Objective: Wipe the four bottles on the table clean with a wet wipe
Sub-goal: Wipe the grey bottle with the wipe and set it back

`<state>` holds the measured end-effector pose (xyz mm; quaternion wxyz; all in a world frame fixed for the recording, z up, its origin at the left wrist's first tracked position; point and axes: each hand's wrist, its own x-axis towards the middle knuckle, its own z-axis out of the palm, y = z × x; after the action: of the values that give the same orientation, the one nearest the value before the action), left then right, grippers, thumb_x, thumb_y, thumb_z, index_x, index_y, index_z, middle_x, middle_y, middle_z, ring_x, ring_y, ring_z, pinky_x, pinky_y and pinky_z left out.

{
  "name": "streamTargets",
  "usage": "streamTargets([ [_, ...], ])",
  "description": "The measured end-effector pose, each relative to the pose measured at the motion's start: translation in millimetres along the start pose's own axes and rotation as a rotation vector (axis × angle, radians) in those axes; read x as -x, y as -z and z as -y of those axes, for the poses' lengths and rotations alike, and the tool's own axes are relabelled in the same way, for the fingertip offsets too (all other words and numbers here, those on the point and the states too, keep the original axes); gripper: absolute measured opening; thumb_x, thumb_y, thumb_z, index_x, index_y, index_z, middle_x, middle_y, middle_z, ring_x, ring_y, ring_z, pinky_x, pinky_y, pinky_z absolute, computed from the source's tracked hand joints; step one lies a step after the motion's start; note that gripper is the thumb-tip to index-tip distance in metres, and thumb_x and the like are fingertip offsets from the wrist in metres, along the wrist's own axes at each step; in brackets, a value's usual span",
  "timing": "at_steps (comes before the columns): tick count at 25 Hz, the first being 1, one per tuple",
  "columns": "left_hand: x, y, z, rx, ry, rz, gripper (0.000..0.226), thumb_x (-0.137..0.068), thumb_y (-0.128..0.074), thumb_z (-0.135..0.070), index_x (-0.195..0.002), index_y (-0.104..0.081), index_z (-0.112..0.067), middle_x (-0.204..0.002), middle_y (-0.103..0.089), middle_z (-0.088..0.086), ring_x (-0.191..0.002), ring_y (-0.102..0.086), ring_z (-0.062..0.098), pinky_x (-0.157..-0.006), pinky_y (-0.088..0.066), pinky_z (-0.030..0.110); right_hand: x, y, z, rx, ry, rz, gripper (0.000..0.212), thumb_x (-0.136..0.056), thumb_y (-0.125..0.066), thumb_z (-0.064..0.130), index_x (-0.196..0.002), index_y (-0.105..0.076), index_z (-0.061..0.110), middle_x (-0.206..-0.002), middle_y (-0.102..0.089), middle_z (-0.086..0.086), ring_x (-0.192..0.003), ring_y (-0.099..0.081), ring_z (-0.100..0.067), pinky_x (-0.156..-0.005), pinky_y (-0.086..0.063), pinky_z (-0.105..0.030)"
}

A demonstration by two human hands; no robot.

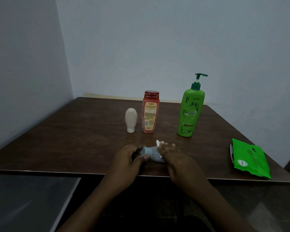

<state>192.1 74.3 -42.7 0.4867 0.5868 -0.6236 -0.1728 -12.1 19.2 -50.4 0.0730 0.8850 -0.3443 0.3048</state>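
The grey bottle (149,154) lies on its side on the table (74,139), near the front edge at about 6 o'clock from the table's middle, held between both hands. The left hand (127,158) grips its left end, with fingers curled over the top and the thumb pressed against the near side. The right hand (176,159) covers the bottle's right end, its fingers close together and bent over a white wipe (158,142) that they hold against the bottle. A corner of the wipe sticks out past the fingertips; the right thumb is hidden.

From the grey bottle, three others stand upright and apart from it: a cream bottle (131,118) at 11 o'clock, resting on its cap, a red bottle (150,113) at 12 just beside the cream one, and a green pump bottle (190,113) at 1. A green wipe pack (249,159) lies flat at 3 o'clock, near the table's right edge. A grey surface (23,198) sits below the table at 8 o'clock.
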Motion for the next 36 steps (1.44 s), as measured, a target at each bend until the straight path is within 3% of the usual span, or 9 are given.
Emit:
streamTargets([
  [3, 1.1, -1.4, -1.0, 0.016, 0.009, 0.011, 0.026, -0.095, -0.071, -0.030, -0.121, -0.073, -0.029, -0.106, -0.072, -0.017, -0.100, -0.065, -0.003, -0.090, -0.054, 0.024, 7.7, 3.0, -12.7, 0.016, -0.067, 0.001, 0.052, -0.078, -0.054, 0.006, -0.129, -0.062, 0.010, -0.131, -0.063, -0.009, -0.118, -0.063, -0.024, -0.102, -0.048, -0.039],
  [9, 4.0, -0.7, -1.2, 0.076, 0.009, 0.036, 0.034, -0.095, -0.071, -0.024, -0.125, -0.067, -0.041, -0.119, -0.068, -0.025, -0.111, -0.061, -0.010, -0.098, -0.052, 0.021, 1.3, 9.4, -6.4, 0.086, -0.378, 0.076, 0.030, -0.090, -0.046, 0.024, -0.112, -0.067, 0.022, -0.101, -0.073, -0.002, -0.086, -0.067, -0.019, -0.076, -0.054, -0.036],
  [15, 1.6, -0.4, -1.0, 0.071, 0.011, 0.027, 0.037, -0.092, -0.074, -0.018, -0.117, -0.069, -0.044, -0.118, -0.070, -0.025, -0.112, -0.062, -0.009, -0.102, -0.051, 0.024, -9.6, -2.4, 32.0, -0.076, -0.182, -0.032, 0.047, -0.087, -0.050, 0.009, -0.133, -0.058, 0.012, -0.136, -0.060, -0.005, -0.127, -0.055, -0.019, -0.109, -0.040, -0.031],
  [19, 0.2, -1.6, -0.8, 0.055, 0.015, 0.026, 0.030, -0.094, -0.072, -0.020, -0.121, -0.072, -0.033, -0.114, -0.072, -0.021, -0.108, -0.063, -0.007, -0.097, -0.052, 0.024, -4.1, -6.1, 31.4, 0.007, -0.037, -0.018, 0.054, -0.084, -0.040, 0.012, -0.135, -0.055, 0.007, -0.140, -0.056, -0.011, -0.130, -0.052, -0.022, -0.109, -0.040, -0.038],
  [21, 0.4, -1.9, -1.2, 0.031, 0.021, 0.020, 0.029, -0.096, -0.069, -0.024, -0.124, -0.070, -0.031, -0.115, -0.070, -0.020, -0.108, -0.063, -0.008, -0.097, -0.052, 0.023, 1.0, -3.7, 22.3, 0.076, -0.038, 0.001, 0.055, -0.079, -0.049, 0.007, -0.133, -0.058, 0.006, -0.135, -0.059, -0.012, -0.124, -0.057, -0.024, -0.104, -0.043, -0.040],
  [24, 0.6, -1.0, -2.4, 0.018, 0.034, 0.006, 0.029, -0.098, -0.067, -0.030, -0.127, -0.069, -0.029, -0.116, -0.069, -0.019, -0.108, -0.061, -0.009, -0.096, -0.051, 0.021, 6.9, 2.0, 4.4, 0.139, -0.156, 0.065, 0.056, -0.078, -0.058, 0.003, -0.133, -0.058, 0.010, -0.133, -0.062, -0.010, -0.120, -0.061, -0.026, -0.100, -0.047, -0.038],
  [29, 4.1, -1.6, -5.0, 0.007, 0.023, -0.008, 0.034, -0.098, -0.067, -0.034, -0.131, -0.067, -0.029, -0.120, -0.067, -0.019, -0.111, -0.060, -0.008, -0.098, -0.051, 0.022, 6.9, 12.4, 3.2, 0.098, -0.351, 0.076, 0.041, -0.092, -0.050, 0.016, -0.131, -0.059, 0.023, -0.121, -0.069, 0.000, -0.106, -0.065, -0.019, -0.086, -0.051, -0.032],
  [33, 6.0, -0.3, -5.8, 0.145, 0.072, 0.023, 0.047, -0.093, -0.075, -0.023, -0.136, -0.063, -0.037, -0.125, -0.067, -0.021, -0.112, -0.065, -0.004, -0.095, -0.055, 0.022, -4.0, 5.3, 24.3, -0.041, -0.327, -0.012, 0.043, -0.093, -0.050, 0.011, -0.134, -0.057, 0.019, -0.133, -0.062, 0.000, -0.120, -0.059, -0.017, -0.100, -0.045, -0.028],
  [36, 5.9, 1.4, -7.7, 0.199, 0.080, 0.039, 0.049, -0.088, -0.077, -0.005, -0.124, -0.068, -0.038, -0.114, -0.073, -0.021, -0.106, -0.069, -0.006, -0.089, -0.058, 0.018, -12.7, -1.9, 36.5, -0.117, -0.230, -0.035, 0.045, -0.091, -0.047, 0.009, -0.134, -0.057, 0.015, -0.137, -0.059, -0.003, -0.127, -0.054, -0.014, -0.108, -0.038, -0.024],
])
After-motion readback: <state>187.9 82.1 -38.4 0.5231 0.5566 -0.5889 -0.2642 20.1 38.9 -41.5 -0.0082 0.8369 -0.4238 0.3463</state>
